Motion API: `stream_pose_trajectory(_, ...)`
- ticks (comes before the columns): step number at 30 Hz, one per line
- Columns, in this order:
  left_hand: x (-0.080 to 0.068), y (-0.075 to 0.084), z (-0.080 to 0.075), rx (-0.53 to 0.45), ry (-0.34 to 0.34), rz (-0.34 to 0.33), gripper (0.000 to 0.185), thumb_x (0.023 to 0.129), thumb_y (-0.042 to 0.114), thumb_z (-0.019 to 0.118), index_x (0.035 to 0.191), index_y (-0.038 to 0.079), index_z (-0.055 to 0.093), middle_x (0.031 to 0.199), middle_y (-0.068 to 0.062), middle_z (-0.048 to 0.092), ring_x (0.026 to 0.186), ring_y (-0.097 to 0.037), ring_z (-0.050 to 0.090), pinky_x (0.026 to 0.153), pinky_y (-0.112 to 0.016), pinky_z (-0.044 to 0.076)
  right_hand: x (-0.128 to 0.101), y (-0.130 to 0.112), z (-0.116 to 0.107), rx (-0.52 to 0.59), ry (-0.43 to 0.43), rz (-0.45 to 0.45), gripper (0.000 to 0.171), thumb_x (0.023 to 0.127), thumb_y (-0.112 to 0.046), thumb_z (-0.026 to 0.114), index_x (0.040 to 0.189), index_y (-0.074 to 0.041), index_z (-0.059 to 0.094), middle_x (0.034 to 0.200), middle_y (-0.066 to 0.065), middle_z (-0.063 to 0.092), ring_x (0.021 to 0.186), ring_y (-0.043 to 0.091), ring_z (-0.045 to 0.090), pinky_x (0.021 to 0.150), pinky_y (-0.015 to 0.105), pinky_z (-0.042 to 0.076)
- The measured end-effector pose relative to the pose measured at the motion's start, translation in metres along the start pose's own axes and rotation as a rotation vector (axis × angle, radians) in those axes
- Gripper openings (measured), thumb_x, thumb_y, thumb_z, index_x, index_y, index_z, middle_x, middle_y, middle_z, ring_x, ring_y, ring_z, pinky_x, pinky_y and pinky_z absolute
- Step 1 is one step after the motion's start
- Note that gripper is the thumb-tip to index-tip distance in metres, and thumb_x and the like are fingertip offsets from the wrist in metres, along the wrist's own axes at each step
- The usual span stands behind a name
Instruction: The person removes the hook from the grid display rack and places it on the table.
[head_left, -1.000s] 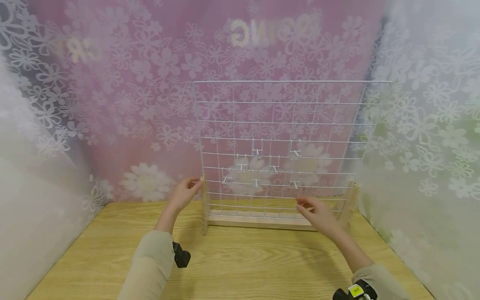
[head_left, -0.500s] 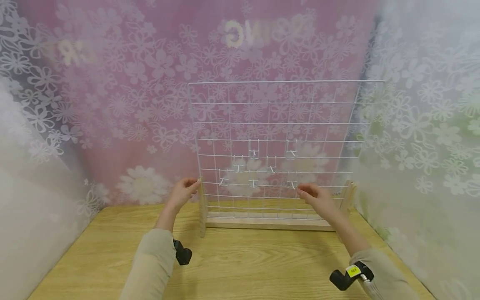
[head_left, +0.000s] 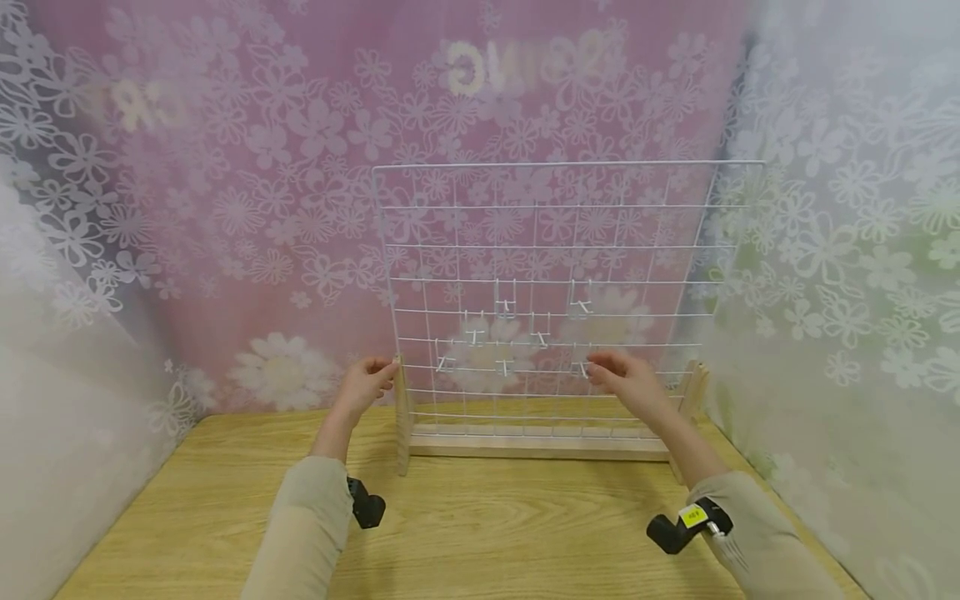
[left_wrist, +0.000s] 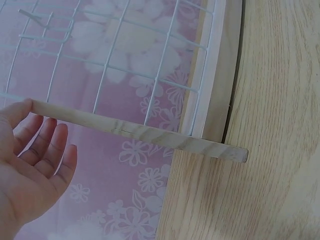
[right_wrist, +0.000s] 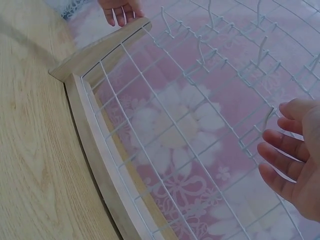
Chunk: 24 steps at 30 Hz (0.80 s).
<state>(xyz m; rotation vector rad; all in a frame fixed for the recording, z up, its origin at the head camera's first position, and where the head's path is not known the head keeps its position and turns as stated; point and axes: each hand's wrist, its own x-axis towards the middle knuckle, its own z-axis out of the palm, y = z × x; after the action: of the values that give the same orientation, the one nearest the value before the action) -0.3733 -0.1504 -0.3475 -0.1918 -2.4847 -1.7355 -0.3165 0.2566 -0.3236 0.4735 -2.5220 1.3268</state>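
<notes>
A white wire grid [head_left: 555,242] stands upright in a wooden base [head_left: 525,446] with a short post at each end. Several white hooks [head_left: 504,307] hang on its lower middle. My left hand [head_left: 367,383] is at the top of the left post [head_left: 402,425]. In the left wrist view that hand [left_wrist: 35,165] has straight fingers and its thumb tip touches the post's end [left_wrist: 135,131]. My right hand [head_left: 626,379] hovers in front of the grid by the lower right hook [head_left: 581,367]. Its relaxed, spread fingers [right_wrist: 282,157] sit just below a hook [right_wrist: 267,117] and hold nothing.
The grid stands at the back of a light wooden table [head_left: 487,533]. A pink flowered backdrop [head_left: 300,167] hangs close behind it, and white flowered curtains [head_left: 847,250] close in both sides. Black camera mounts [head_left: 366,506] sit on both wrists.
My right hand has risen from near the wooden base to the lower right hook and moved slightly left. The left hand has stayed at the left post.
</notes>
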Motion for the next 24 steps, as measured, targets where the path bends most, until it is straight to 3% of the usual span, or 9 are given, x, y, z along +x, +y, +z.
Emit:
stream_pose_trajectory(9,0.001,-0.002,0.002,-0.002,0.011,-0.008,0.040,0.096,0.027,0.052,0.121,-0.004,0.052,0.111,-0.020,0.056,0.096,-0.030,0.057,0.081,-0.037,0.049,0.006,-0.007,-0.004,0.012,-0.011,0.023,0.036,0.098,-0.021,0.050,0.124,0.003,0.053,0.112,0.022,0.060,0.098,0.034,0.060,0.082,0.047,0.049)
stream_pose_trajectory(17,0.001,-0.001,0.004,-0.028,0.028,-0.010,0.037,0.096,0.025,0.053,0.118,-0.004,0.054,0.110,-0.020,0.056,0.097,-0.033,0.057,0.087,-0.046,0.046,0.015,-0.001,-0.003,-0.042,-0.017,0.045,0.036,0.095,-0.027,0.054,0.120,-0.002,0.059,0.104,0.019,0.063,0.093,0.030,0.060,0.076,0.038,0.051)
stream_pose_trajectory(24,0.000,-0.001,0.004,-0.043,0.038,-0.026,0.035,0.096,0.024,0.054,0.116,-0.004,0.055,0.107,-0.018,0.057,0.092,-0.027,0.057,0.083,-0.042,0.048,0.019,-0.001,0.003,-0.042,-0.036,0.041,0.031,0.095,-0.019,0.056,0.116,0.004,0.059,0.096,0.019,0.064,0.083,0.027,0.060,0.069,0.034,0.051)
